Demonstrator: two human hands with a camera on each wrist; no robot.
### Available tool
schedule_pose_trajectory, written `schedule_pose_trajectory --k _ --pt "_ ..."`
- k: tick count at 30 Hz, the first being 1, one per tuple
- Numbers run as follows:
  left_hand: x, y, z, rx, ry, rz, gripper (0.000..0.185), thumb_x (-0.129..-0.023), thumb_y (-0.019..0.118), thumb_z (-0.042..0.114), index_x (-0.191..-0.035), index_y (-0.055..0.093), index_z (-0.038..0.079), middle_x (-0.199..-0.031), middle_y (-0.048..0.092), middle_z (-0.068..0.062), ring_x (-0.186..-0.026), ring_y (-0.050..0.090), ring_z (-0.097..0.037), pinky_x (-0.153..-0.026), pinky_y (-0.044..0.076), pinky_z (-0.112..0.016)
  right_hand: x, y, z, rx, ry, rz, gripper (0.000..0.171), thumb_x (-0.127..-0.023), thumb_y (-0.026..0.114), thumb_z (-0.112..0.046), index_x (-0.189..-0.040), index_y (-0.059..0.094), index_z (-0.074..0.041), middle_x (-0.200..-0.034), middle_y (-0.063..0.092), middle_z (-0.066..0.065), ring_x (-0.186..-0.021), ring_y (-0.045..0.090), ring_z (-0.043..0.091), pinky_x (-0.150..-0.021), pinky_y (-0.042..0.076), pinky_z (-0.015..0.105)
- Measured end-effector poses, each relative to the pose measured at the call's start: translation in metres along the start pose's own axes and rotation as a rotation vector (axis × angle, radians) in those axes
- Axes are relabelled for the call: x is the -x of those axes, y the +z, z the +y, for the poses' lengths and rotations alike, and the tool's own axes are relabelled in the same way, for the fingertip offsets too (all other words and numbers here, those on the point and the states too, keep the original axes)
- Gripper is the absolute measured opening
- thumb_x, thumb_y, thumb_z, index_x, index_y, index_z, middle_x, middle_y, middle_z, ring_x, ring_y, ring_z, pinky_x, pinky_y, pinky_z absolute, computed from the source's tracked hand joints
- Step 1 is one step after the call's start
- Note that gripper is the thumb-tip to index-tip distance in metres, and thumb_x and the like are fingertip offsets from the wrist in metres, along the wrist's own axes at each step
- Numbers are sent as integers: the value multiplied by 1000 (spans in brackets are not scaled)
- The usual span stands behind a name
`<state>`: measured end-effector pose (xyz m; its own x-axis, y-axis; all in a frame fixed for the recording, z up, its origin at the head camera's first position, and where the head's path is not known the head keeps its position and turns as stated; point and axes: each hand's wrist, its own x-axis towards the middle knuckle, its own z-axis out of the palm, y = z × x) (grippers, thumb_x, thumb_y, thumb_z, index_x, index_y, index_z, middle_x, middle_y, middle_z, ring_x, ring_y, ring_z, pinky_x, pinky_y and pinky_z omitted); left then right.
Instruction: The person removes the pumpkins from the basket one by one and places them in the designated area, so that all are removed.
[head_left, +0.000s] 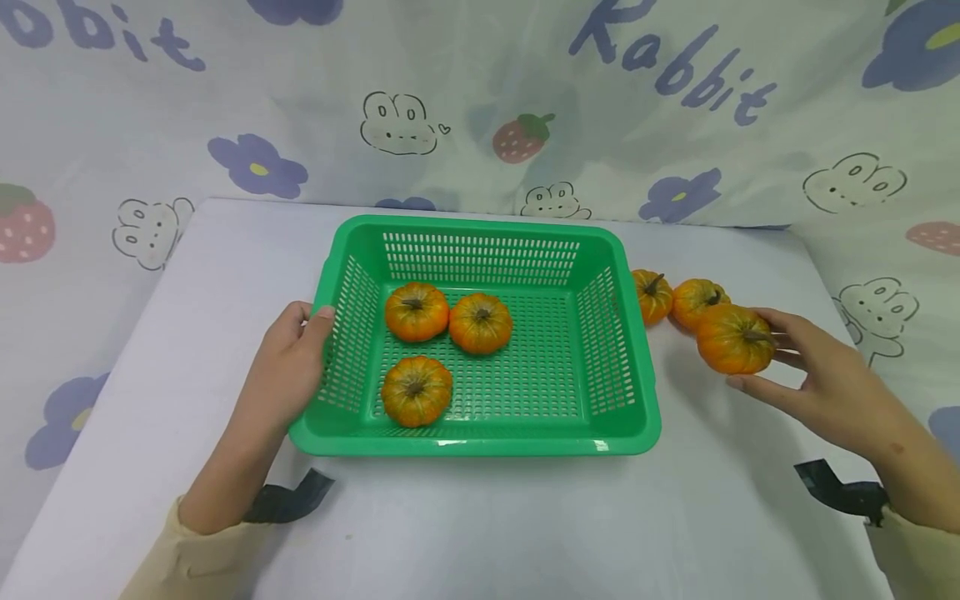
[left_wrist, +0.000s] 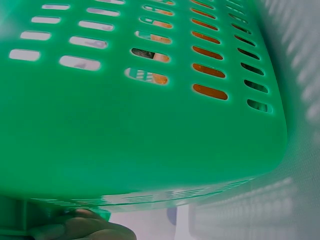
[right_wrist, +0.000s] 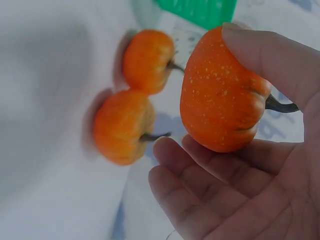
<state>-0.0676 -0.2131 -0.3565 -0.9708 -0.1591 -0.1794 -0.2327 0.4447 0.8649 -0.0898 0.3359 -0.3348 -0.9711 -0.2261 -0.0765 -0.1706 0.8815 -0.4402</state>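
Note:
A green slotted basket [head_left: 633, 350] stands mid-table with three small orange pumpkins inside: two at the back [head_left: 417, 311] [head_left: 480, 322] and one at the front [head_left: 416, 390]. My left hand [head_left: 309, 335] grips the basket's left rim, thumb over the edge. In the left wrist view the basket wall [left_wrist: 150, 125] fills the frame and fingers [left_wrist: 80, 229] show beneath it. Right of the basket, my right hand [head_left: 763, 360] holds a fourth pumpkin [head_left: 733, 340] just above the table, pinched between thumb and fingers [right_wrist: 200, 170]. That held pumpkin [right_wrist: 225, 100] lies stem sideways in the right hand [right_wrist: 197, 90].
Two more pumpkins [head_left: 652, 296] [head_left: 696, 300] lie on the table beside the basket's right wall; the right wrist view shows them as well [right_wrist: 147, 60] [right_wrist: 122, 125]. The white table [head_left: 480, 517] is backed by a draped cloth [head_left: 480, 108] printed with rabbits, flowers and strawberries.

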Motion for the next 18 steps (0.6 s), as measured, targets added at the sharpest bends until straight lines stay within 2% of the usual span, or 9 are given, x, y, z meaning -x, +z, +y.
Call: schedule_pose_trajectory --k 13,18 --pt "-1 1 -1 6 12 9 56 -114 30 45 -130 44 -7 -103 66 -27 -72 72 -23 -56 60 -37 -5 1 42 1 94 4 90 -94 83 -32 -157 31 6 -148 43 39 -119 52 66 -88 47 67" --pt "0 1 0 13 5 6 55 -114 30 44 -130 44 -6 -103 66 -27 -72 71 -23 -57 60 -37 -9 1 54 4 153 -1 92 -98 78 -35 -158 25 10 -147 39 43 -120 49 67 -90 45 73"
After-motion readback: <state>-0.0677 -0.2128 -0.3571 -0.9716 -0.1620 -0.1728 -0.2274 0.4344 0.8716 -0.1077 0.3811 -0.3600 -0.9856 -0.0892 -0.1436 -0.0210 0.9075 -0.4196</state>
